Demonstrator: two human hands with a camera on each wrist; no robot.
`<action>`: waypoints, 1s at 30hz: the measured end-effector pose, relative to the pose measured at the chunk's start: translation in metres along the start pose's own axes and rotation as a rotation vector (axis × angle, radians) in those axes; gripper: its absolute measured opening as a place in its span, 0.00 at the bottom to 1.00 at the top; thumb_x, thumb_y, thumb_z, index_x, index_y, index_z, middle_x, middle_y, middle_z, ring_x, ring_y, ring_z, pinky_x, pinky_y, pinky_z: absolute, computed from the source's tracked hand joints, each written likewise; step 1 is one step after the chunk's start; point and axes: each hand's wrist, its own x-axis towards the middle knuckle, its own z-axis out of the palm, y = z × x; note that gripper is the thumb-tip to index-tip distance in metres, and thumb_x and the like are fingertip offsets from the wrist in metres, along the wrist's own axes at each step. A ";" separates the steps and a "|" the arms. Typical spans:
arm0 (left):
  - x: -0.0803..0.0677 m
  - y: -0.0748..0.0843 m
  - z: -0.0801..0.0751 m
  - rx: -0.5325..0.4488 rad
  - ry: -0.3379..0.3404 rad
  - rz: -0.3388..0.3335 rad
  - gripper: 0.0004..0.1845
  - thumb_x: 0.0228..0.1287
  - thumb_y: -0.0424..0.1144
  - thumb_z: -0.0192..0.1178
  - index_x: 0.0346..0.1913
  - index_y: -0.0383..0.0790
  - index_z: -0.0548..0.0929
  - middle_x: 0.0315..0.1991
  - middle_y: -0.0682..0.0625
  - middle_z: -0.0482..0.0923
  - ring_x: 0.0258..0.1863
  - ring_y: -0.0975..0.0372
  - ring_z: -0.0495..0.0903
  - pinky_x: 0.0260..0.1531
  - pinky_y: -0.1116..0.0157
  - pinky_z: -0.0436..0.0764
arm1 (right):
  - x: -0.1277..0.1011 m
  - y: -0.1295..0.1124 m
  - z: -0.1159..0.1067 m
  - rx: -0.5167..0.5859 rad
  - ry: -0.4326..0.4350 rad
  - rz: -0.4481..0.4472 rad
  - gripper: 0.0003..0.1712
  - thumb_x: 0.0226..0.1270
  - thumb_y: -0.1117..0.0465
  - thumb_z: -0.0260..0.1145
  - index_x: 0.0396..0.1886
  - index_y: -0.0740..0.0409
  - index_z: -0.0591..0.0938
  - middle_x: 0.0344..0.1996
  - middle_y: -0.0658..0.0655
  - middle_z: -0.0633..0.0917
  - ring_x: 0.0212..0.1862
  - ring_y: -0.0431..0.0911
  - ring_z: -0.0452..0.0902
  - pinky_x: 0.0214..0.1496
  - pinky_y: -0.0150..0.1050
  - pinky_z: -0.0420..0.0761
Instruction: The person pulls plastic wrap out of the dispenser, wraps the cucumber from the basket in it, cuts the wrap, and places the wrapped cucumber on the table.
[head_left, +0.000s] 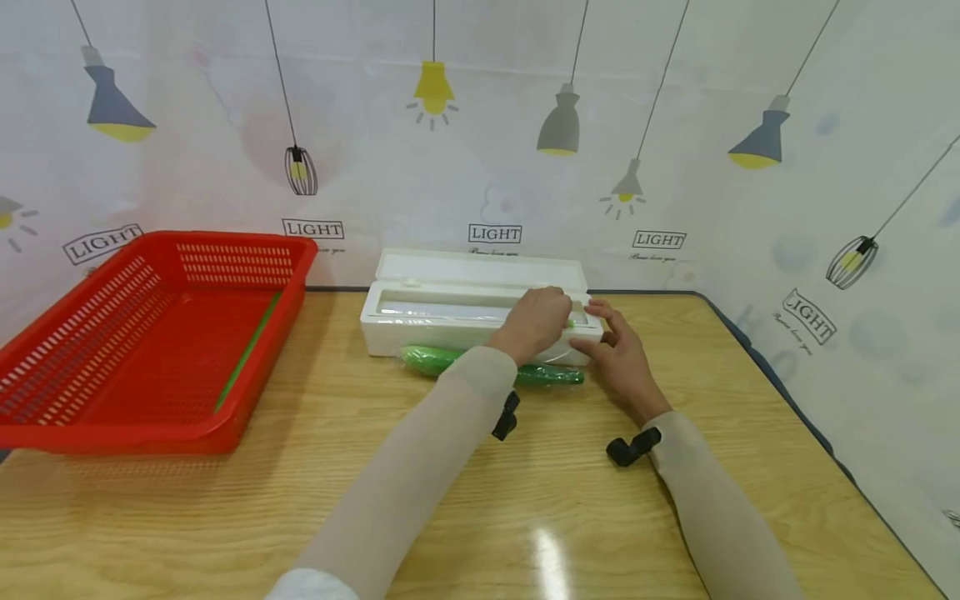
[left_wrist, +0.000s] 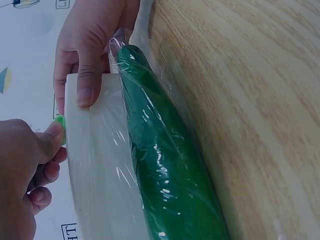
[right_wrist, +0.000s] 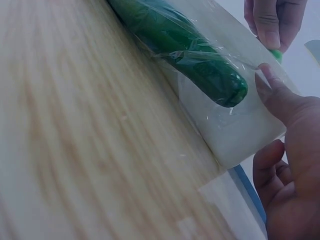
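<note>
A white cling film dispenser box [head_left: 420, 332] stands with its lid [head_left: 480, 268] raised at the back. Along its front lies a green cucumber [left_wrist: 165, 165] covered in clear film, which runs up over the box's front. My left hand [head_left: 531, 323] pinches a small green slider [left_wrist: 61, 129] at the box's top front edge, near the right end. At that end my right hand [head_left: 621, 358] grips the box, thumb on its front [right_wrist: 280, 97] and fingers over the top and far side. In the head view my left hand and forearm hide part of the cucumber.
A red plastic basket [head_left: 262, 392] with slotted sides stands at the left of the wooden table [head_left: 465, 517]. Behind the box rises a wall covering [head_left: 390, 167] printed with lamps. Black wrist cameras [head_left: 630, 447] are strapped to both wrists.
</note>
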 end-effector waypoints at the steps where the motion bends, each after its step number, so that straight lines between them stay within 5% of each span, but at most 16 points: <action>1: 0.000 0.000 0.000 -0.001 0.003 0.001 0.08 0.67 0.39 0.60 0.42 0.39 0.85 0.40 0.49 0.81 0.40 0.59 0.80 0.43 0.65 0.77 | 0.000 0.000 0.000 0.001 0.000 -0.001 0.32 0.63 0.64 0.68 0.65 0.63 0.69 0.71 0.54 0.59 0.40 0.46 0.75 0.38 0.30 0.76; 13: -0.002 -0.004 -0.003 0.027 -0.011 -0.018 0.08 0.67 0.40 0.60 0.41 0.40 0.86 0.39 0.48 0.81 0.40 0.58 0.79 0.43 0.64 0.77 | 0.001 0.000 0.000 0.006 0.004 0.022 0.32 0.63 0.64 0.68 0.65 0.61 0.68 0.71 0.50 0.60 0.40 0.45 0.74 0.35 0.31 0.76; 30: -0.008 -0.008 -0.003 0.091 0.025 0.046 0.08 0.67 0.37 0.59 0.42 0.39 0.85 0.39 0.47 0.81 0.39 0.58 0.80 0.43 0.62 0.77 | 0.000 -0.001 -0.001 0.013 -0.004 0.011 0.32 0.62 0.64 0.68 0.65 0.61 0.69 0.72 0.54 0.59 0.41 0.46 0.75 0.36 0.31 0.76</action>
